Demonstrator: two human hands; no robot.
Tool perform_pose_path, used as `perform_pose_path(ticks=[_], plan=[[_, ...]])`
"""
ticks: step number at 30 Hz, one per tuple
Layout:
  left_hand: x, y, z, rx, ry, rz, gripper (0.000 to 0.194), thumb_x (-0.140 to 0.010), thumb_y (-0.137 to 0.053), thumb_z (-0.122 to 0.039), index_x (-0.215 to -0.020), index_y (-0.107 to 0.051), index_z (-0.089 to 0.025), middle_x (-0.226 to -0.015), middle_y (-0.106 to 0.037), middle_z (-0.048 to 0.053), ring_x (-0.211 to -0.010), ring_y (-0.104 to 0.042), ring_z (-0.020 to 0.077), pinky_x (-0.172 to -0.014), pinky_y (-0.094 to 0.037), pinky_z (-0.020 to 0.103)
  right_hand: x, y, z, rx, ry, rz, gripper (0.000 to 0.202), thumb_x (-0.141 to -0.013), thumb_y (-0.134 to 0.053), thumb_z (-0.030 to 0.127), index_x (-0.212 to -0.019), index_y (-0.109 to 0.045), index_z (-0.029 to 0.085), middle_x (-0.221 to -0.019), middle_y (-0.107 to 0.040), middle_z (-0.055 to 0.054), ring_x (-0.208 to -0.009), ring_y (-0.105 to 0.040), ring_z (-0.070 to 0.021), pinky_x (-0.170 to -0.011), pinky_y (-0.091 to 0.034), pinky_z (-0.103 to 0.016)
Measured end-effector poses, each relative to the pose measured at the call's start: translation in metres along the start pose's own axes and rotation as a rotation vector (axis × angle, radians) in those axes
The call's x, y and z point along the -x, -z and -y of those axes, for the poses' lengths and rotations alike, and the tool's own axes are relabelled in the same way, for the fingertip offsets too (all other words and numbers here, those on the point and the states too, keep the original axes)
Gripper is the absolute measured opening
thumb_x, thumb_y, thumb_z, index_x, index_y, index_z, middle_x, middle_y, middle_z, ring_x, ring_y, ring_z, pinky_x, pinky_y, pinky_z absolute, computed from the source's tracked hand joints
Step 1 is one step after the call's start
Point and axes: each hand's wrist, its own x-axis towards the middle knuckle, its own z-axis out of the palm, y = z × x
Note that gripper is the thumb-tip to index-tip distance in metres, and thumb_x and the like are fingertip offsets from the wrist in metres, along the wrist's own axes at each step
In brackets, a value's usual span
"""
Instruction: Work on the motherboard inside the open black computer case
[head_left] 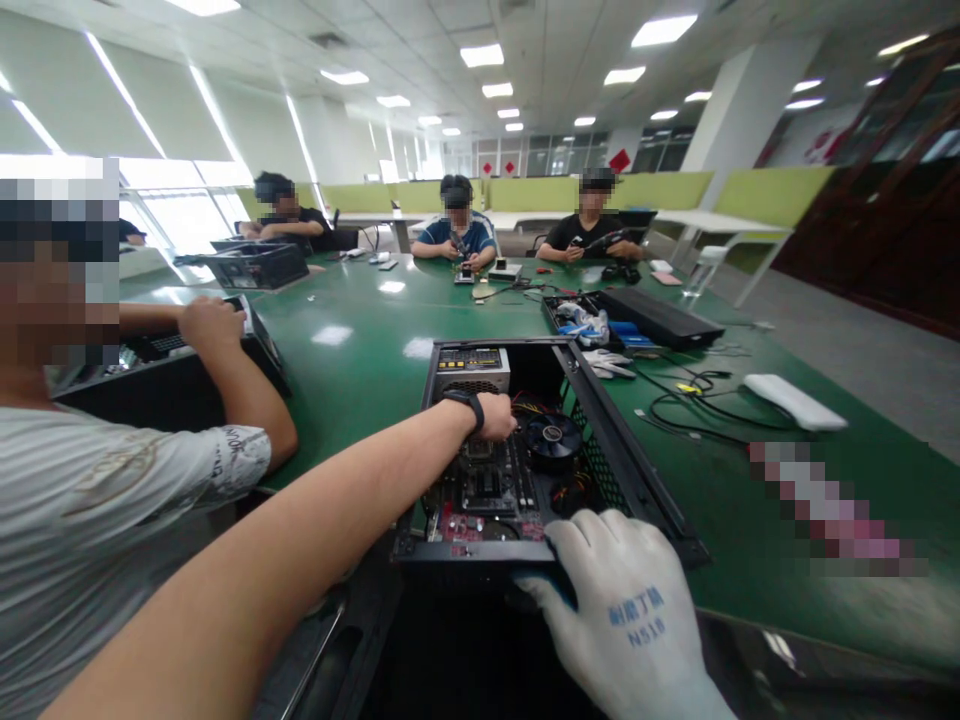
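Note:
An opened black computer case (480, 552) lies in front of me at the table's edge. My left hand (493, 415), bare with a black band at the wrist, reaches inside it. Its fingers are curled closed beside the power supply (472, 366) and cables; whatever they hold is hidden. Just right of that hand is a round black fan (553, 436), with the motherboard (491, 480) below. My right hand (619, 600), in a white work glove, grips the near rim of the case, fingers over the top and thumb on the outer face.
Black cables (694, 395), a white bar-shaped object (795, 400), gloves (607, 363) and a long black panel (656, 315) lie to the right on the green table (352, 375). A co-worker (135, 500) sits close on my left with another case (180, 395). Several people work across the table.

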Motion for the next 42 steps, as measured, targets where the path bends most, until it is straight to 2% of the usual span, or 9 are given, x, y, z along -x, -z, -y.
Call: perform_pose_path(ticks=[5,10,14,19,25,29,34,38,42], plan=[[-0.001,0.033,0.014,0.063,-0.053,-0.296,0.039,-0.094,-0.034,-0.031,-0.105,-0.067,-0.013,-0.108,-0.073,0.018,-0.099,-0.069,0.0258,-0.083,-0.050,0.033,-0.028,-0.011,-0.011,0.075,-0.005,0.102,0.028,-0.079,-0.072,0.048,-0.087,-0.060,0.023,-0.083,-0.057,-0.003,-0.081,-0.043,-0.0219,-0.072,-0.021,-0.035],[0.017,0.068,0.029,0.144,0.008,-0.594,0.036,-0.094,-0.034,-0.031,-0.089,-0.066,-0.017,-0.096,-0.074,0.012,-0.091,-0.067,0.0238,-0.077,-0.047,0.031,-0.097,-0.043,-0.036,0.213,-0.003,0.185,0.040,-0.086,-0.059,0.060,-0.095,-0.059,0.021,-0.094,-0.059,-0.007,-0.091,-0.048,-0.0234,-0.076,-0.025,-0.035],[0.033,0.075,0.041,0.164,0.049,-0.651,0.034,-0.094,-0.038,-0.033,-0.079,-0.065,-0.018,-0.086,-0.072,0.010,-0.080,-0.065,0.0218,-0.072,-0.044,0.031,-0.166,-0.081,-0.056,0.241,-0.025,0.201,0.046,-0.088,-0.054,0.062,-0.105,-0.058,0.018,-0.104,-0.059,-0.011,-0.099,-0.050,-0.0251,-0.081,-0.030,-0.036],[0.042,0.064,0.053,0.182,0.079,-0.637,0.037,-0.096,-0.036,-0.034,-0.074,-0.062,-0.019,-0.078,-0.070,0.008,-0.071,-0.061,0.0192,-0.066,-0.041,0.031,-0.249,-0.124,-0.072,0.275,-0.087,0.241,0.054,-0.092,-0.049,0.059,-0.122,-0.055,0.015,-0.118,-0.055,-0.011,-0.110,-0.049,-0.0232,-0.097,-0.038,-0.041],[0.050,0.046,0.061,0.219,0.084,-0.597,0.037,-0.097,-0.035,-0.034,-0.069,-0.056,-0.020,-0.071,-0.066,0.003,-0.065,-0.057,0.0166,-0.061,-0.036,0.030,-0.317,-0.161,-0.084,0.283,-0.174,0.277,0.055,-0.093,-0.051,0.057,-0.128,-0.054,0.014,-0.124,-0.055,-0.012,-0.116,-0.051,-0.0223,-0.104,-0.040,-0.045],[0.049,0.033,0.070,0.241,0.075,-0.576,0.037,-0.098,-0.034,-0.033,-0.068,-0.053,-0.021,-0.069,-0.064,0.002,-0.063,-0.055,0.0158,-0.060,-0.034,0.030,-0.333,-0.175,-0.091,0.292,-0.188,0.260,0.055,-0.092,-0.053,0.056,-0.129,-0.054,0.014,-0.125,-0.054,-0.012,-0.117,-0.051,-0.0230,-0.104,-0.040,-0.047],[0.047,0.025,0.076,0.261,0.088,-0.566,0.034,-0.097,-0.034,-0.031,-0.071,-0.053,-0.021,-0.072,-0.065,0.003,-0.065,-0.057,0.0164,-0.061,-0.034,0.030,-0.328,-0.170,-0.096,0.296,-0.122,0.248,0.054,-0.093,-0.051,0.057,-0.126,-0.055,0.015,-0.122,-0.056,-0.011,-0.116,-0.052,-0.0224,-0.103,-0.041,-0.046],[0.053,0.027,0.077,0.299,0.069,-0.604,0.030,-0.096,-0.035,-0.031,-0.073,-0.051,-0.022,-0.072,-0.064,0.003,-0.066,-0.056,0.0166,-0.061,-0.035,0.030,-0.310,-0.157,-0.092,0.279,-0.066,0.259,0.055,-0.093,-0.049,0.060,-0.123,-0.056,0.015,-0.118,-0.056,-0.010,-0.113,-0.051,-0.0221,-0.102,-0.039,-0.045],[0.062,0.038,0.073,0.316,0.064,-0.651,0.022,-0.093,-0.038,-0.029,-0.077,-0.051,-0.022,-0.074,-0.064,0.003,-0.069,-0.057,0.0177,-0.064,-0.038,0.031,-0.274,-0.140,-0.079,0.261,-0.040,0.250,0.054,-0.093,-0.047,0.060,-0.120,-0.056,0.015,-0.115,-0.056,-0.010,-0.110,-0.049,-0.0230,-0.099,-0.035,-0.043]])
